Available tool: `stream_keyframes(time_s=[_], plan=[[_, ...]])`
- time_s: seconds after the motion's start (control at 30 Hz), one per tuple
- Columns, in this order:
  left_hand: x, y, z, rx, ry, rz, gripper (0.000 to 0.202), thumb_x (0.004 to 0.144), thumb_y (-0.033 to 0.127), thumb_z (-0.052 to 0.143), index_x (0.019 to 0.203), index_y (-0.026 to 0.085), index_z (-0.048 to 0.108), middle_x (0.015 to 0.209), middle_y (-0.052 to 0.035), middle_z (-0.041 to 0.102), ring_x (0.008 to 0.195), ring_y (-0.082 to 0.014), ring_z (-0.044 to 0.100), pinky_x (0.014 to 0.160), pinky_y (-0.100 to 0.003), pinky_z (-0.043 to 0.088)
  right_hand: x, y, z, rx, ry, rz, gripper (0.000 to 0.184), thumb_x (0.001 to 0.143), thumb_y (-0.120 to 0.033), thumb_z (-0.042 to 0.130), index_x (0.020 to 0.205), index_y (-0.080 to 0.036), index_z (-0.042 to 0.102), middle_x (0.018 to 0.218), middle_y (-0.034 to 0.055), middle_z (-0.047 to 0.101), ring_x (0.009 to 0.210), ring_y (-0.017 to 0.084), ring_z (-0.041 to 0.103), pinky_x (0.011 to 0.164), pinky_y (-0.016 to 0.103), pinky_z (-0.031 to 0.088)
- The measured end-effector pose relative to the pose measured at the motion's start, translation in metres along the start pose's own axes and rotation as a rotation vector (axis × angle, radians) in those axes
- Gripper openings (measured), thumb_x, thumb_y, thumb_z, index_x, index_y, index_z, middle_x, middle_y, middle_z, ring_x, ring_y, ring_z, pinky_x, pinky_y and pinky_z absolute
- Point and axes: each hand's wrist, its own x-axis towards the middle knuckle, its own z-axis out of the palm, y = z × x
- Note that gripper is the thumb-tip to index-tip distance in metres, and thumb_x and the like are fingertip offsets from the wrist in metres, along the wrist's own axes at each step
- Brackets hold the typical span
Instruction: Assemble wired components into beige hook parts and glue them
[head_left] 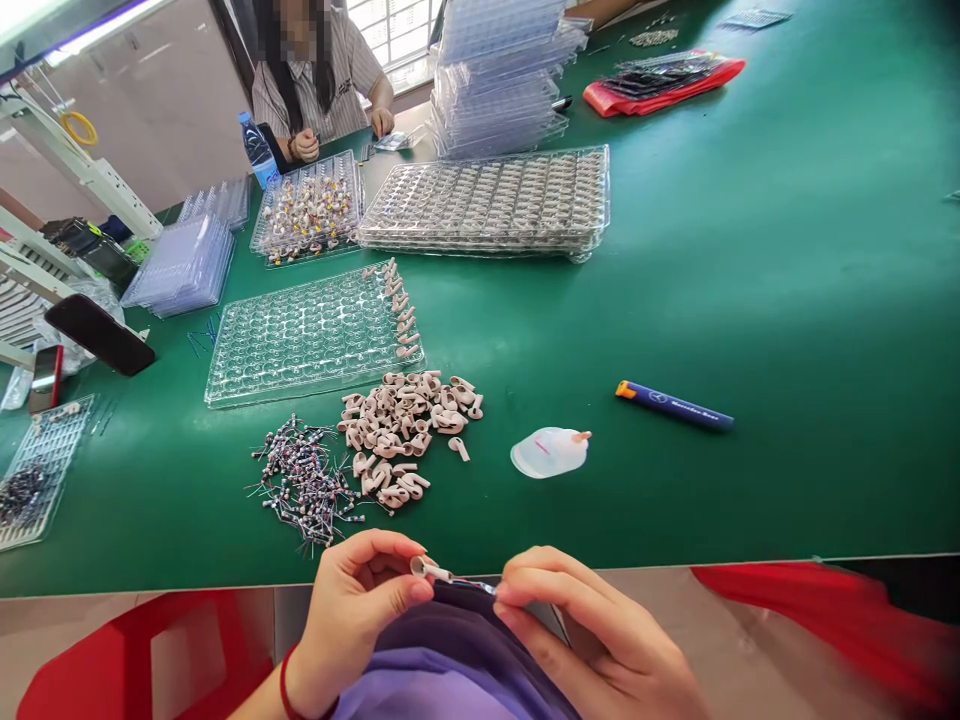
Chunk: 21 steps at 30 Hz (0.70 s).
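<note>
Near the table's front edge, my left hand (352,605) pinches a pale earbud shell (421,568) between thumb and fingers, its round opening facing up. My right hand (581,625) has its fingertips closed on a small wired component (484,587), whose thin end meets the shell's stem; how far it sits inside I cannot tell. Beyond my hands lie a pile of loose earbud shells (405,415) and, to its left, a heap of similar wired components (307,480). A clear moulded tray (300,335) behind them has shells standing along its right-hand column.
Filled trays (495,205) are stacked at the back, below a tall pile of clear trays (499,80). A squeeze bottle (550,453) and a blue pen-like tool (675,405) lie to the right. A phone (101,333) leans at left. Another person (322,90) sits across the table.
</note>
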Motion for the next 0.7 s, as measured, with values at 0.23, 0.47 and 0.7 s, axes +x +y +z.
stream_keyframes(time_s=[0.23,0.47,0.7], plan=[[-0.0006,-0.0002,-0.0004,0.045,-0.002,0.006,0.025,0.061,0.024,0.09,0.08,0.017,0.076,0.072,-0.0024,0.074,0.066,-0.012,0.068,0.064,-0.019,0.054,0.0029,-0.0033,0.0008,0.027,0.02,0.013,0.019,0.085,-0.006,0.06,0.092,-0.023,0.064,0.076,0.0023,0.065,0.066,0.014,0.065,0.059,0.02,0.056],[-0.0017,0.0011,0.0004,0.169,0.008,0.095,0.023,0.063,0.025,0.088,0.08,0.016,0.076,0.07,-0.0025,0.07,0.064,-0.0131,0.066,0.06,-0.02,0.054,0.0015,-0.0026,-0.0004,0.005,0.002,-0.005,0.021,0.083,-0.004,0.061,0.092,-0.023,0.064,0.075,0.0027,0.065,0.064,0.014,0.065,0.056,0.02,0.055],[-0.0042,0.0014,0.0017,0.404,-0.004,0.313,0.015,0.069,0.022,0.083,0.082,0.019,0.078,0.075,-0.0044,0.071,0.065,-0.015,0.067,0.061,-0.021,0.057,0.0036,-0.0044,-0.0015,0.027,-0.037,-0.005,0.021,0.083,-0.006,0.06,0.094,-0.023,0.066,0.077,0.0043,0.068,0.065,0.015,0.068,0.058,0.021,0.057]])
